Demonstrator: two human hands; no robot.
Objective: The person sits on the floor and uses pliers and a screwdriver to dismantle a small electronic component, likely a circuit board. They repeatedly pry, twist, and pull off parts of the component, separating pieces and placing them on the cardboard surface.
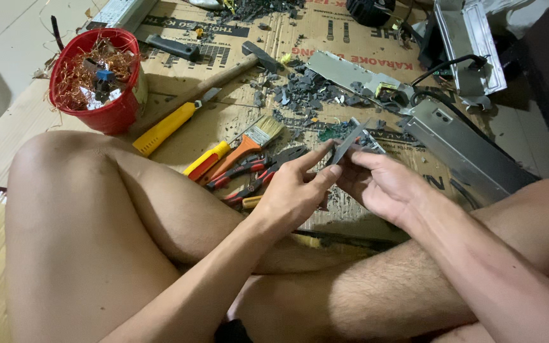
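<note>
Head view: I'm looking down at crossed bare legs on a sheet of cardboard (325, 28) spread over the floor.

Both hands meet just right of centre. Left hand (293, 190) and right hand (379, 184) share one thin grey metal strip (349, 143), which tilts up toward 1 o'clock. Left grip: thumb and forefinger pinched on the strip's lower end. Right grip: fingers closed round the same strip from the other side. The strip is held clear of the cardboard, above the shins.

At 9 o'clock from the left hand, touching the cardboard: red-handled pliers (252, 174), a paintbrush with an orange handle (249, 146), and a yellow and red screwdriver (206, 161). Further toward 10 o'clock lies a yellow utility knife (166, 127), then a hammer with a wooden handle (223, 75).

Far out at 10 o'clock stands a red bucket (106, 117) full of tangled copper wire (77, 79).

At 12 o'clock from the hands, a pile of dark grey broken bits (303, 92). At 2 to 3 o'clock, a long grey metal casing (471, 152) with a black cable (443, 67) running up to it.
</note>
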